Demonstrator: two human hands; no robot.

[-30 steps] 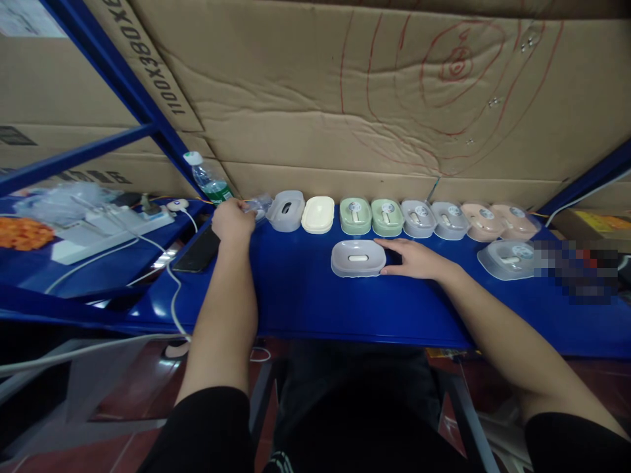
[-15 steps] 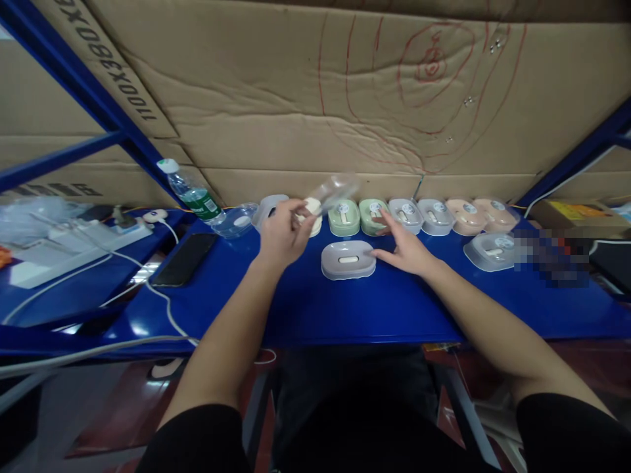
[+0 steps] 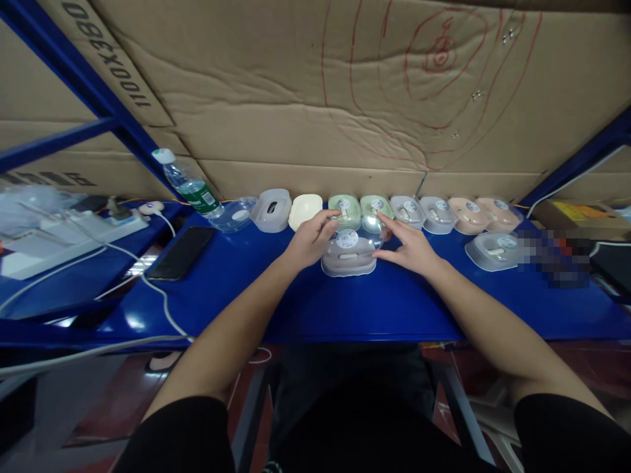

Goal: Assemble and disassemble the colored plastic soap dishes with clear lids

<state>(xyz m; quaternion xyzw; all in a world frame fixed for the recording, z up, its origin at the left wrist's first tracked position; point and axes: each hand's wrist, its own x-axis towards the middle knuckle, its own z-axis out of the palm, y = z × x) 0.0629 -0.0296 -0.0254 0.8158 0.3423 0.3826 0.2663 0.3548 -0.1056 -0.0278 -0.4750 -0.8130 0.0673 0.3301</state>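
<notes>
A clear lid (image 3: 362,238) with a round white sticker is held between my two hands, tilted over a grey oval dish (image 3: 349,265) on the blue table. My left hand (image 3: 313,241) grips the lid's left edge, and my right hand (image 3: 408,246) grips its right edge. Behind them, a cream dish (image 3: 306,211) and a whitish tub (image 3: 271,211) with a dark slot stand at the left of a row. Two green lidded boxes (image 3: 344,211) come after them, partly behind the lid.
Grey boxes (image 3: 438,215) and peach boxes (image 3: 469,215) continue the row rightward. Another grey box (image 3: 493,251) sits at right. A bottle (image 3: 194,192), clear lids (image 3: 235,215), a black phone (image 3: 182,253) and white cables lie left. Cardboard (image 3: 266,85) rises behind.
My left hand has moved right and down, bringing the clear lid from above the cream dish to over the grey dish. My right hand has taken hold of the lid's right side.
</notes>
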